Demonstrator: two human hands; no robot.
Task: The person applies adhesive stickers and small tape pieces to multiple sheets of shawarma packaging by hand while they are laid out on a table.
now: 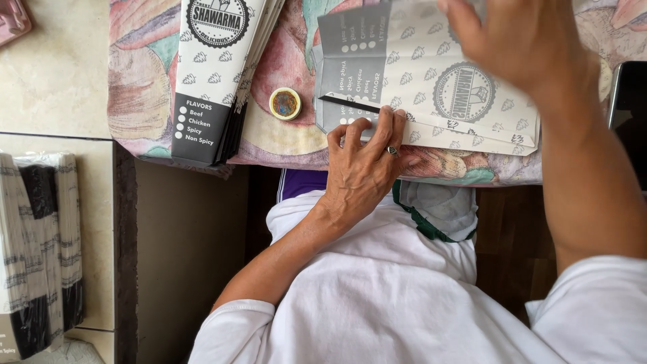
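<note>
Left hand (364, 168) fingers spread, pressing flat grey-and-white printed paper sleeve (431, 87) onto table; right hand (522, 40) open, blurred, above it

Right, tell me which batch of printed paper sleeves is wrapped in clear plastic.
The bundle on the tiled floor at far left; the stack on the patterned cloth is unwrapped.

A patterned cloth (141, 87) in pink, teal and cream is covering the work surface. Pale tiles (54, 74) with dark grout lines are showing at the left. A dark wooden floor (512, 236) is lying below, and soft daylight is falling evenly across everything.
</note>
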